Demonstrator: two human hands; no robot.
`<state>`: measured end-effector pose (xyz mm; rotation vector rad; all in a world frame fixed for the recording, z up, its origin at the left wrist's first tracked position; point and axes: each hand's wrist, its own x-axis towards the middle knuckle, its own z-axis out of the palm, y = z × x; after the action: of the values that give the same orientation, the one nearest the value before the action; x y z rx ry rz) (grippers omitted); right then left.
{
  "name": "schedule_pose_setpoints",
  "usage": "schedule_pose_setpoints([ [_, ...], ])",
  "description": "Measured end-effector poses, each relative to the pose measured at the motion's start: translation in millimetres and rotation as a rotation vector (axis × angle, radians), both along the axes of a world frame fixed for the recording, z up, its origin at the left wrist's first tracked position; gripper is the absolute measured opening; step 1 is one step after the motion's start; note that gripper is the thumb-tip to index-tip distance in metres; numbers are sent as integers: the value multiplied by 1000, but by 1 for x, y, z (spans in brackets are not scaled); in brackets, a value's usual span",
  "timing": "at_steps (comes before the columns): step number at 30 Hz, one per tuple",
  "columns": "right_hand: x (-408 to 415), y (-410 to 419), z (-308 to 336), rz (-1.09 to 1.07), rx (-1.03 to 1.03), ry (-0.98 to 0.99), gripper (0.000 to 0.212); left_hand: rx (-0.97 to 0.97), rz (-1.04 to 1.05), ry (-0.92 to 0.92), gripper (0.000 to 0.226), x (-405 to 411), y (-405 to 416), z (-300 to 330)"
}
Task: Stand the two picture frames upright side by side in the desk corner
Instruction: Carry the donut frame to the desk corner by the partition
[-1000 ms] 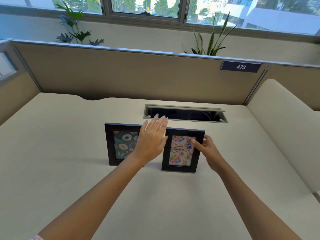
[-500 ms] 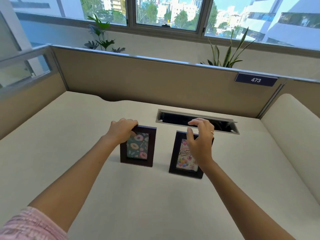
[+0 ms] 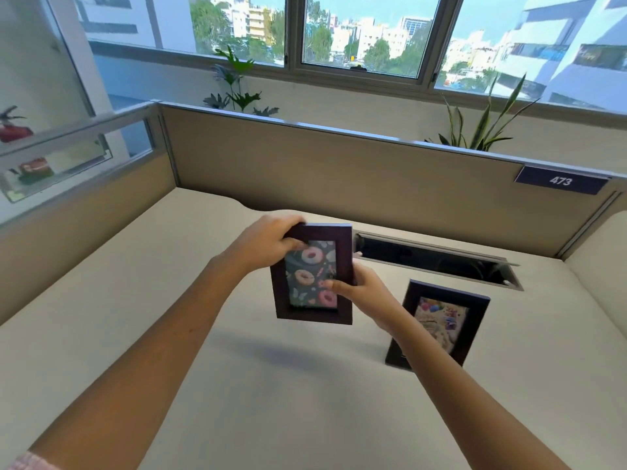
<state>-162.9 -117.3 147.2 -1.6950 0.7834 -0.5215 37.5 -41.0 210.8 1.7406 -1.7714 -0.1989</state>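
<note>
A dark frame with a doughnut picture (image 3: pixel 310 276) hangs in the air above the cream desk (image 3: pixel 135 300), its shadow on the surface below. My left hand (image 3: pixel 268 244) grips its top left corner. My right hand (image 3: pixel 363 288) holds its right edge, thumb across the picture. A second dark frame with a balloon birthday picture (image 3: pixel 441 322) stands upright on the desk to the right, partly behind my right forearm. The desk's far left corner (image 3: pixel 183 198) lies beyond the lifted frame, where two beige partitions meet.
An open cable slot (image 3: pixel 437 261) is set into the desk behind the frames. Beige partition walls (image 3: pixel 339 178) close the back and left. A padded panel (image 3: pixel 604 266) borders the right. Plants (image 3: pixel 481 127) stand beyond the partition under the windows.
The doughnut frame has been lifted off the desk. My right hand left the birthday frame and took the doughnut frame's right edge. The view has turned toward the left corner.
</note>
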Motion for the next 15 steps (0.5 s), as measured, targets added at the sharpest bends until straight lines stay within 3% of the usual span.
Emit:
schedule_pose_setpoints([
  [4,58,13,6,-2,177,-133,37,-72,66,91,50,64,10,-5],
  [6,120,20,-1,-33,257,-192,33,-18,128,198,62,130,19,-17],
  [10,155,25,-18,-64,328,-257,20,190,151,466,62,161,35,-47],
  [15,223,29,-49,-174,431,-374,23,426,42,693,73,217,47,-99],
])
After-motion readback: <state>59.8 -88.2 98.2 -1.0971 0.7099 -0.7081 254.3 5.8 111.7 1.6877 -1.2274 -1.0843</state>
